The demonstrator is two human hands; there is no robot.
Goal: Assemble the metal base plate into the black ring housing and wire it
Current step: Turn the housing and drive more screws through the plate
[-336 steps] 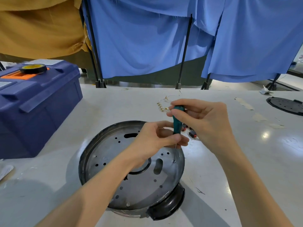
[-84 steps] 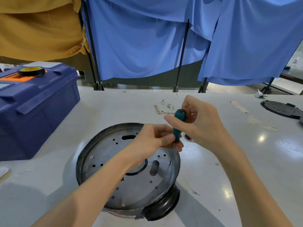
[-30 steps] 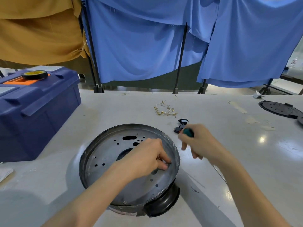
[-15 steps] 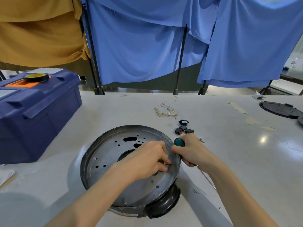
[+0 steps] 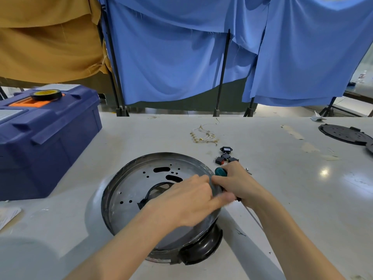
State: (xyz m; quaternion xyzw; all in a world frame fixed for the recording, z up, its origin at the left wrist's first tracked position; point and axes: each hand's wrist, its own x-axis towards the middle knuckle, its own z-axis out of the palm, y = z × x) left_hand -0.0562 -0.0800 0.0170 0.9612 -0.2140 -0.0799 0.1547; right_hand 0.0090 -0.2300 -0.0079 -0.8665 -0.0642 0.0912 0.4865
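A round metal base plate (image 5: pixel 139 186) with several holes sits inside the black ring housing (image 5: pixel 203 251) on the white table. My left hand (image 5: pixel 187 205) lies over the plate's right side, fingers stretched toward the rim; its fingertips are blurred. My right hand (image 5: pixel 238 182) grips a screwdriver with a teal handle (image 5: pixel 220 171) just right of the rim, its thin shaft (image 5: pixel 252 215) pointing back toward me. A bundle of thin wires with gold terminals (image 5: pixel 203 135) lies farther back. Small black and red switch parts (image 5: pixel 225 156) lie beside my right hand.
A dark blue toolbox (image 5: pixel 44 134) with a tape roll (image 5: pixel 46 94) on its lid stands at the left. A black perforated disc (image 5: pixel 345 136) lies at the far right edge. Blue and mustard curtains hang behind the table. A paper scrap (image 5: pixel 8 215) lies at the left edge.
The right hand lowered the screwdriver from upright over the plate to beside the rim, shaft now pointing toward me. The left hand dropped onto the plate's right side and slid toward the rim.
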